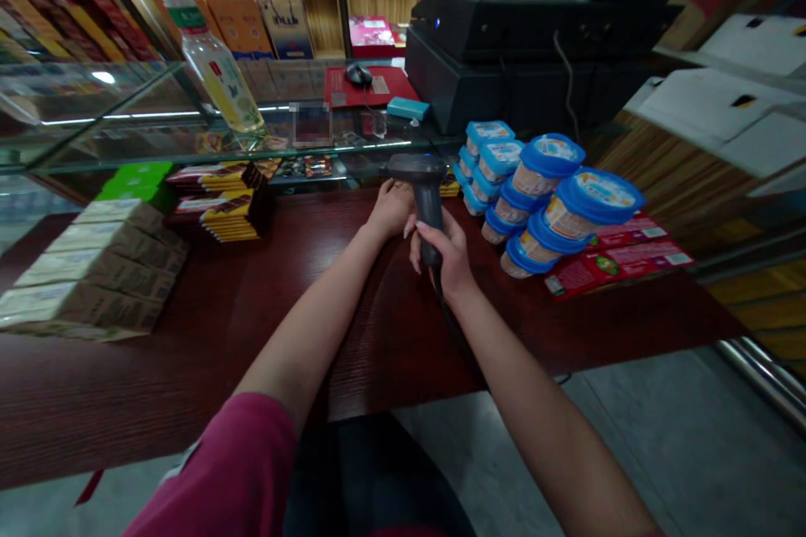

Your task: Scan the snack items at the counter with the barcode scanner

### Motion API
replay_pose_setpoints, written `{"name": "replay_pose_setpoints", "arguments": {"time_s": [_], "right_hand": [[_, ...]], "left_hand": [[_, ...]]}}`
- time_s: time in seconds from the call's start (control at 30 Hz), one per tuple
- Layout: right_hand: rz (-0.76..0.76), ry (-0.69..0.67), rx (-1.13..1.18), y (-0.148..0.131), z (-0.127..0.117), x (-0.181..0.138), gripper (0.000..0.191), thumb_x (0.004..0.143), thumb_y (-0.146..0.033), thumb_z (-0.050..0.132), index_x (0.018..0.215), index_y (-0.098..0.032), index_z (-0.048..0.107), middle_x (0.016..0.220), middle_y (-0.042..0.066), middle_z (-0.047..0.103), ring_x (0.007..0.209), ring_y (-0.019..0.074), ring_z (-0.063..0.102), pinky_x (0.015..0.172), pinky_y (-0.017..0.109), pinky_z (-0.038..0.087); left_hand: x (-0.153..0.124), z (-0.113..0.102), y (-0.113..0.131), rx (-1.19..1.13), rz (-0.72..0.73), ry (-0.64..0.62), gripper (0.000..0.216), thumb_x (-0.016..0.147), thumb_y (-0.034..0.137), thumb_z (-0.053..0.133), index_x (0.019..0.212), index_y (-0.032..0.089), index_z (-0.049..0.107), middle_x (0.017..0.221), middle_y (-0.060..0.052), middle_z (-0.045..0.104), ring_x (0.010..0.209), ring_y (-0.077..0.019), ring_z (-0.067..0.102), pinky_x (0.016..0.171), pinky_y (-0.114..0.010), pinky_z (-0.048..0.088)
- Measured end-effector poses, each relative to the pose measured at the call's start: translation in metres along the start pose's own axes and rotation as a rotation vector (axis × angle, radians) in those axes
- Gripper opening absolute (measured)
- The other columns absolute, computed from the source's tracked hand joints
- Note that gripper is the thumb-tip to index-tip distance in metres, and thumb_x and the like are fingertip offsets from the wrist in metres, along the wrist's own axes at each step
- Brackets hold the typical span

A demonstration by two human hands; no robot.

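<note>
My right hand (444,252) is wrapped around the handle of a dark grey barcode scanner (429,205), held upright over the brown wooden counter (277,302). A black cable runs down from the scanner's grip along my right forearm. Just behind and to the left of it, my left hand (394,205) rests low at the counter's far side. The scanner covers most of its fingers, so whether they hold anything is hidden. Nearest on the right are stacked tubs with blue lids (535,201) and smaller light-blue boxes (488,164).
Left on the counter stand beige cartons (94,268), green packs (142,180) and stacked yellow-brown bars (230,210). Red boxes (623,256) lie at right. A glass shelf behind holds a clear bottle (217,59), a mouse (358,75) and a light-blue box (408,108), beside black equipment (478,67).
</note>
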State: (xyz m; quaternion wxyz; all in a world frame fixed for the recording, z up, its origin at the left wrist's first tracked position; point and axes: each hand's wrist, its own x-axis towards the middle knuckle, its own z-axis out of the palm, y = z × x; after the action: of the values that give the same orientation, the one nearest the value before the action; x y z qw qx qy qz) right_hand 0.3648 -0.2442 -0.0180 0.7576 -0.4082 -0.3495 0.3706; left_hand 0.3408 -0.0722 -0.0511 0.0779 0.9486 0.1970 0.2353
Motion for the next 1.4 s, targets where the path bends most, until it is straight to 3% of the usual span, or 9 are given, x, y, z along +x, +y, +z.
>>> {"name": "replay_pose_setpoints", "arguments": {"time_s": [0.2, 0.37, 0.47, 0.67, 0.8, 0.9, 1.07, 1.27, 1.4], "right_hand": [[0.090, -0.021, 0.040, -0.002, -0.003, -0.003, 0.030, 0.081, -0.042, 0.077, 0.097, -0.024, 0.059, 0.090, -0.002, 0.065, 0.046, 0.0068, 0.045, 0.037, 0.023, 0.035], [0.224, -0.111, 0.057, -0.009, 0.005, -0.011, 0.028, 0.076, -0.042, 0.073, 0.095, -0.024, 0.063, 0.096, 0.002, 0.064, 0.052, 0.0092, 0.040, 0.043, 0.027, 0.034], [0.231, -0.174, -0.005, -0.013, 0.010, -0.016, 0.027, 0.075, -0.043, 0.068, 0.096, -0.027, 0.062, 0.102, 0.004, 0.067, 0.054, 0.0122, 0.038, 0.043, 0.030, 0.032], [0.232, -0.273, -0.148, -0.017, 0.020, -0.023, 0.035, 0.076, -0.044, 0.067, 0.107, -0.030, 0.067, 0.114, 0.007, 0.075, 0.052, 0.0144, 0.041, 0.045, 0.033, 0.031], [0.304, -0.349, -0.169, -0.017, 0.024, -0.029, 0.043, 0.072, -0.043, 0.072, 0.113, -0.028, 0.071, 0.110, 0.009, 0.080, 0.049, 0.0137, 0.044, 0.043, 0.032, 0.029], [0.385, -0.407, -0.169, -0.013, 0.021, -0.031, 0.046, 0.069, -0.040, 0.075, 0.111, -0.024, 0.073, 0.096, 0.009, 0.080, 0.048, 0.0143, 0.047, 0.039, 0.029, 0.028], [0.447, -0.511, -0.196, -0.005, 0.014, -0.030, 0.044, 0.071, -0.040, 0.080, 0.110, -0.023, 0.072, 0.063, 0.001, 0.066, 0.045, 0.0155, 0.049, 0.035, 0.025, 0.030], [0.417, -0.510, -0.197, -0.003, 0.014, -0.030, 0.039, 0.072, -0.041, 0.083, 0.105, -0.024, 0.070, 0.068, 0.001, 0.069, 0.044, 0.0125, 0.045, 0.035, 0.024, 0.030], [0.390, -0.549, -0.232, 0.000, 0.011, -0.029, 0.035, 0.077, -0.040, 0.084, 0.103, -0.023, 0.070, 0.083, 0.005, 0.077, 0.043, 0.0101, 0.046, 0.034, 0.023, 0.031]], "left_hand": [[-0.078, -0.063, -0.002, 0.149, -0.068, 0.123, 0.060, 0.105, 0.015, 0.039, 0.164, 0.023, 0.049, 0.175, -0.008, 0.045, 0.169, -0.0214, 0.032, 0.138, -0.051, 0.028], [-0.172, -0.136, -0.049, 0.200, -0.255, 0.264, 0.064, 0.104, 0.021, 0.039, 0.168, 0.028, 0.043, 0.178, -0.001, 0.040, 0.171, -0.0204, 0.025, 0.140, -0.053, 0.021], [-0.207, -0.160, -0.088, 0.202, -0.429, 0.424, 0.062, 0.104, 0.027, 0.040, 0.166, 0.021, 0.044, 0.178, 0.000, 0.041, 0.172, -0.0197, 0.021, 0.140, -0.049, 0.019], [-0.226, -0.162, -0.129, 0.160, -0.632, 0.436, 0.055, 0.110, 0.037, 0.035, 0.154, 0.011, 0.056, 0.168, -0.007, 0.056, 0.163, -0.0169, 0.038, 0.135, -0.042, 0.020], [-0.224, -0.173, -0.109, 0.207, -0.580, 0.341, 0.044, 0.111, 0.037, 0.039, 0.141, 0.032, 0.071, 0.154, -0.001, 0.069, 0.150, -0.0239, 0.056, 0.134, -0.053, 0.026], [-0.216, -0.178, -0.085, 0.163, -0.572, 0.314, 0.037, 0.110, 0.039, 0.049, 0.135, 0.036, 0.076, 0.146, -0.001, 0.075, 0.144, -0.0292, 0.062, 0.132, -0.057, 0.030], [-0.194, -0.156, -0.059, -0.257, -0.570, 0.547, 0.030, 0.107, 0.040, 0.065, 0.129, 0.029, 0.081, 0.131, -0.003, 0.082, 0.131, -0.0273, 0.073, 0.117, -0.043, 0.054], [-0.182, -0.124, -0.049, -0.899, -0.714, 0.526, 0.027, 0.103, 0.033, 0.071, 0.120, 0.017, 0.084, 0.111, -0.007, 0.087, 0.100, -0.0229, 0.083, 0.085, -0.034, 0.068], [-0.183, -0.123, -0.050, -0.988, -0.765, 0.547, 0.019, 0.098, 0.023, 0.074, 0.110, 0.015, 0.086, 0.105, -0.007, 0.087, 0.092, -0.0212, 0.083, 0.077, -0.030, 0.066]]}}
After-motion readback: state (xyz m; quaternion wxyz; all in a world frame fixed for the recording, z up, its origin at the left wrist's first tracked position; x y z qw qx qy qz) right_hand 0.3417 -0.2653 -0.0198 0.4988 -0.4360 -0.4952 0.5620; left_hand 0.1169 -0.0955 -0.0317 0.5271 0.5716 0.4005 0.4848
